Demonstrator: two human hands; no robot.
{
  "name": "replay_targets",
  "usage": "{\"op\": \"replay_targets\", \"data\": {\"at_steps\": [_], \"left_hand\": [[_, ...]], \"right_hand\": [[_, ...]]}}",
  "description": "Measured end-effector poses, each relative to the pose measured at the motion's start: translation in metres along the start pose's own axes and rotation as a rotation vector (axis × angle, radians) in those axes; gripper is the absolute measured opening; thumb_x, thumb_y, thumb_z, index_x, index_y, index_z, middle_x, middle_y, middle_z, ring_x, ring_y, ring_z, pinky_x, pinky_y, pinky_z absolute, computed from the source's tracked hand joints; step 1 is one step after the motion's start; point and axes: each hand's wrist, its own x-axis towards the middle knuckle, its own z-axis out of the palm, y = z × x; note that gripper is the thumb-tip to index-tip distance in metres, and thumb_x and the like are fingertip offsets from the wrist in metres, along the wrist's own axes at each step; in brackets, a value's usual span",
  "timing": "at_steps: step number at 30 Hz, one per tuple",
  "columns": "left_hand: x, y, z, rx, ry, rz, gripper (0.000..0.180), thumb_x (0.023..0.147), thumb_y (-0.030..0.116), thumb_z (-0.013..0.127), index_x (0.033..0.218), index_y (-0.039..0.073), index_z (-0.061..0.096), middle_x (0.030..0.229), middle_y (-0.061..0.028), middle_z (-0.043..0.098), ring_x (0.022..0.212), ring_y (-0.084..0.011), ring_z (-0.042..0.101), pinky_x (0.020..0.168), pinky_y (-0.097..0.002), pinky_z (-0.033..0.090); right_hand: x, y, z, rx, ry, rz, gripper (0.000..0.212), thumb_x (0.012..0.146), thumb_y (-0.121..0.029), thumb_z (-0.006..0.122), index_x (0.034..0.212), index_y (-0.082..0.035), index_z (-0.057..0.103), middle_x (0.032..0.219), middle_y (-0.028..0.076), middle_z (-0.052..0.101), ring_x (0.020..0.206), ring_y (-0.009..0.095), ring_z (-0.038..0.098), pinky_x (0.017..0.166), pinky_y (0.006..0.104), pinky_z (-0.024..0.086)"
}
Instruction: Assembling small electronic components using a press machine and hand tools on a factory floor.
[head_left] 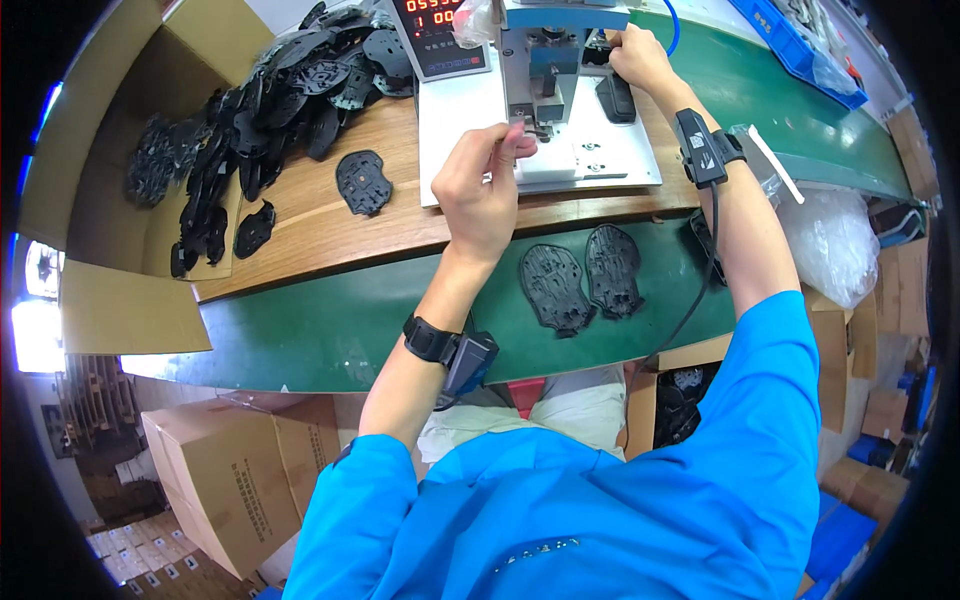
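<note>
My left hand is raised in front of a small bench press, thumb and fingers pinched together close to its tooling; whatever lies between them is too small to make out. My right hand reaches to the right side of the press with curled fingers, their tips partly hidden beside it. Beneath that hand, a black oval part rests on the white base plate. Nearer to me, two black moulded plastic shells lie side by side on the green table. Another black shell sits on the wooden board.
A heap of black shells spills out of an open cardboard box at left. Behind the press stands a counter with a red display. A blue bin is far right, with clear plastic bags nearer. A cable hangs from my right wrist device.
</note>
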Motion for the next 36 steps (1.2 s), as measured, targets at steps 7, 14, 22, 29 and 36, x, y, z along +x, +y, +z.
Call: {"op": "replay_targets", "data": {"at_steps": [7,14,22,29,36], "left_hand": [[-0.002,0.002,-0.003,0.081,-0.002,0.051,0.007,0.095,-0.004,0.066,0.101,-0.002,0.070,0.084,-0.0118,0.072,0.078,-0.0214,0.076,0.066,-0.0304,0.058],[-0.003,-0.003,-0.001,0.061,0.017,0.057,0.007,0.095,-0.004,0.066,0.101,-0.003,0.070,0.085,-0.0119,0.072,0.078,-0.0215,0.076,0.066,-0.0301,0.058],[-0.002,0.007,-0.011,0.015,0.008,0.000,0.013,0.103,0.005,0.059,0.105,-0.008,0.063,0.095,-0.0158,0.074,0.085,-0.0224,0.076,0.076,-0.0318,0.063],[-0.006,-0.002,-0.029,0.002,0.048,-0.101,0.017,0.104,0.008,0.059,0.105,-0.009,0.063,0.097,-0.0175,0.074,0.084,-0.0222,0.076,0.077,-0.0326,0.064],[-0.003,-0.002,-0.027,-0.047,0.078,-0.053,0.009,0.101,0.002,0.062,0.100,-0.005,0.068,0.089,-0.0113,0.071,0.080,-0.0203,0.077,0.064,-0.0266,0.059]], "right_hand": [[0.003,0.007,0.006,-0.038,-0.042,0.008,0.062,0.083,-0.002,0.055,0.140,-0.025,0.061,0.109,0.026,0.071,0.103,0.044,0.068,0.093,0.0502,0.054],[0.004,0.009,0.006,-0.037,-0.034,-0.008,0.060,0.083,-0.003,0.055,0.139,-0.024,0.061,0.109,0.026,0.071,0.103,0.045,0.068,0.093,0.0505,0.054],[0.003,0.011,0.008,-0.027,-0.007,-0.010,0.057,0.084,-0.005,0.057,0.138,-0.022,0.061,0.108,0.026,0.071,0.102,0.045,0.068,0.092,0.0511,0.054],[0.001,0.012,0.013,-0.068,0.028,-0.071,0.043,0.081,-0.004,0.058,0.123,-0.014,0.064,0.101,0.025,0.072,0.098,0.045,0.068,0.087,0.0515,0.054],[0.012,0.011,0.000,-0.063,-0.058,-0.040,0.060,0.083,0.000,0.057,0.139,-0.022,0.059,0.108,0.026,0.071,0.102,0.045,0.067,0.090,0.0515,0.054]]}}
